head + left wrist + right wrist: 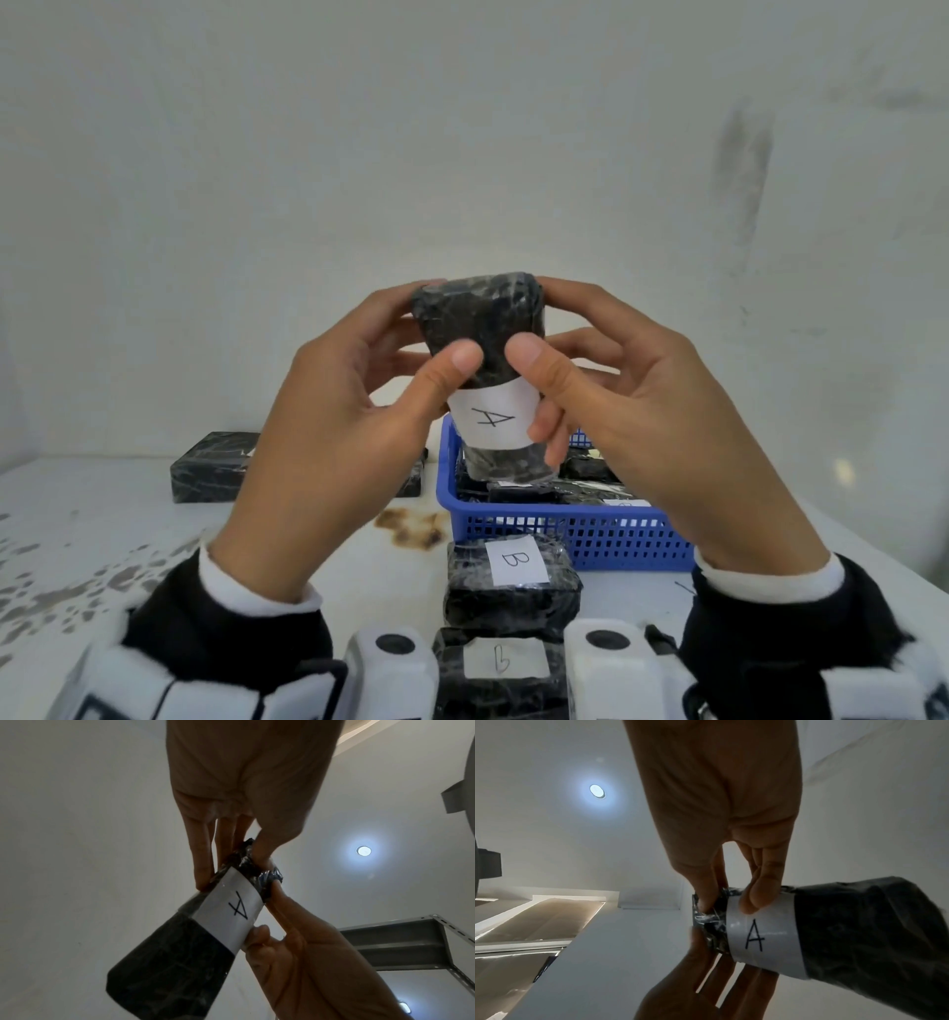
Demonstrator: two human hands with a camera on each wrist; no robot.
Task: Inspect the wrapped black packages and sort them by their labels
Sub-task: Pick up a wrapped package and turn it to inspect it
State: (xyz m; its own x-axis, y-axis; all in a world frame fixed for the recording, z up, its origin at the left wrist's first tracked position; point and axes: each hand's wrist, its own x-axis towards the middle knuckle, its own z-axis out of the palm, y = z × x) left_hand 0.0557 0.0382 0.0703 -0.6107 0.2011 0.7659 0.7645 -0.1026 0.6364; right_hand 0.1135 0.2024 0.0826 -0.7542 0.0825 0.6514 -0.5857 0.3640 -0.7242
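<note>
Package [480, 329] was held up at chest height above the blue basket [565, 534], label [494, 419] marked A facing the person, likely to read it before sorting. Left hand [328, 437] and right hand [642, 411] both pinched its top end, thumbs in front, fingers behind. Two B packages [511, 580] lay at 6 o'clock; another [215, 465] at 9.

The head view is evenly bright and soft, bowed at its edges. Both wrist views are dim and backlit: a ceiling lamp [597, 791] flares with a bluish halo, leaving each hand [246, 776] in shadow.
</note>
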